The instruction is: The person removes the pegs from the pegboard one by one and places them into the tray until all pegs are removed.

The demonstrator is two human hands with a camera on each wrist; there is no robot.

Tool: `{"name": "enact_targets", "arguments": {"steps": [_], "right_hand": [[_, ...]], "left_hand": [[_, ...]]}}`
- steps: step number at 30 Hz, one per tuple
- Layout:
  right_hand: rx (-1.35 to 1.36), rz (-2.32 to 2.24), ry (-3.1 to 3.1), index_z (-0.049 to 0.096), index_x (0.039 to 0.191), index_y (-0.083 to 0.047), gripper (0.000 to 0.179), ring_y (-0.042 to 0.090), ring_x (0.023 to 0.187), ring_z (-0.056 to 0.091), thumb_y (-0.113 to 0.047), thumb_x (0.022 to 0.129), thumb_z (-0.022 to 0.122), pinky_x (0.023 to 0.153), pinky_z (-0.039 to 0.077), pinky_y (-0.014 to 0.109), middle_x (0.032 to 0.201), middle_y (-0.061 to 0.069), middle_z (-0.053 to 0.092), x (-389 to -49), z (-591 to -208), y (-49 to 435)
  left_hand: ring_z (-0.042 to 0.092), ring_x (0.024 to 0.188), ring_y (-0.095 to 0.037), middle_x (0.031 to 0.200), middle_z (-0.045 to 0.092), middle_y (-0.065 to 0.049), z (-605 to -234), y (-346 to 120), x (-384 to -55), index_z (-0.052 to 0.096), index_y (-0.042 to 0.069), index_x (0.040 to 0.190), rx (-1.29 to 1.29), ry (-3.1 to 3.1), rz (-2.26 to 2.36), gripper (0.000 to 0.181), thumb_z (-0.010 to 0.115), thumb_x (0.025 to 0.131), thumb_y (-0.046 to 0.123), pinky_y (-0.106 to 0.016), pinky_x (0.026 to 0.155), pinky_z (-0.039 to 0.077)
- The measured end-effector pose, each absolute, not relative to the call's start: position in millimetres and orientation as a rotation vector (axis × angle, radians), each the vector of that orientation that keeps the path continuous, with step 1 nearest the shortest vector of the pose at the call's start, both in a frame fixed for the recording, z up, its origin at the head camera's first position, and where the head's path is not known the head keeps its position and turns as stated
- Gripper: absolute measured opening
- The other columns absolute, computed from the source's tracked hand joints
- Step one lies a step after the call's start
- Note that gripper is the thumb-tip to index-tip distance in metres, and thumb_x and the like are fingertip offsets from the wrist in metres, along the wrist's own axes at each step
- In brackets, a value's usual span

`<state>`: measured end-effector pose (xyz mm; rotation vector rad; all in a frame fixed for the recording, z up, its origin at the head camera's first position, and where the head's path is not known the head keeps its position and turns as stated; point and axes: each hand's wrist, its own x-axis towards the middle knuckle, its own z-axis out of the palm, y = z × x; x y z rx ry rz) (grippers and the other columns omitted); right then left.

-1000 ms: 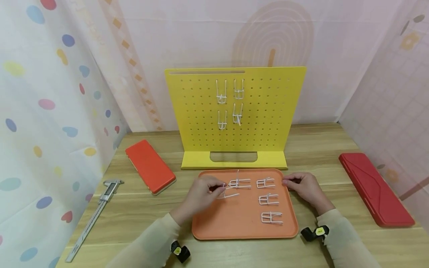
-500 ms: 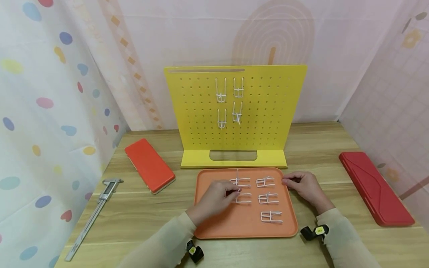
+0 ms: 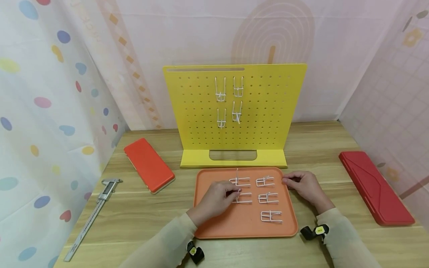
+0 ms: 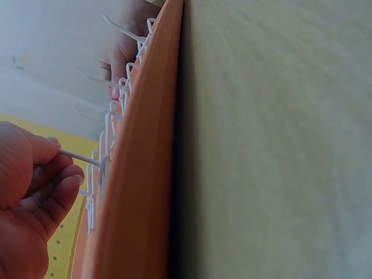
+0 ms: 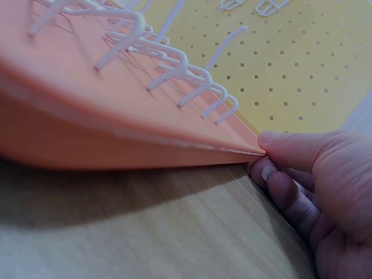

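Note:
On the orange tray [image 3: 214, 229] lie several white wire pegboard hooks. My left hand [image 3: 216, 199] is over the tray's left half and pinches the prong of one pegboard hook [image 3: 244, 202] between thumb and fingertips; part of that hook is hidden behind the fingers. In the left wrist view the pinched prong [image 4: 78, 156] sticks out towards the thumb. Just above it lies another hook [image 3: 240, 181], and more hooks [image 3: 268, 198] form a column at the right. My right hand [image 3: 306, 186] pinches the tray's right rim, thumb on top and fingers below, as the right wrist view shows.
Behind the tray stands a yellow pegboard [image 3: 268, 111] with several white hooks hung in its upper middle. A red-orange case [image 3: 149, 163] and a caliper [image 3: 97, 212] lie on the left of the wooden table. A dark red case [image 3: 375, 188] lies on the right.
My left hand has moved right with the hook and lowered it into line under the upper hook on the tray. In the last half second it has barely moved. My right hand stays at the rim.

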<state>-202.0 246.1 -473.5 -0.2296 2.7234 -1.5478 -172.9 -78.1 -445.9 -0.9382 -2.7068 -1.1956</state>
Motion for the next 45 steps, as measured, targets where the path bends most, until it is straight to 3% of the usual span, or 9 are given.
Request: {"name": "enact_targets", "arguments": {"steps": [45], "right_hand": [[-0.229, -1.555, 2.736, 0.075, 0.097, -0.002, 0.021, 0.005, 0.078, 0.062, -0.02, 0.086, 0.074, 0.065, 0.052, 0.021, 0.093, 0.011, 0.072, -203.8, -476.5, 246.8]], "left_hand": [[0.061, 0.077, -0.004, 0.091, 0.07, 0.0, -450.0, -79.0, -173.5, 0.075, 0.005, 0.1, -0.967, -2.63, -1.165, 0.012, 0.067, 0.091, 0.008, -0.019, 0.066, 0.051]]}}
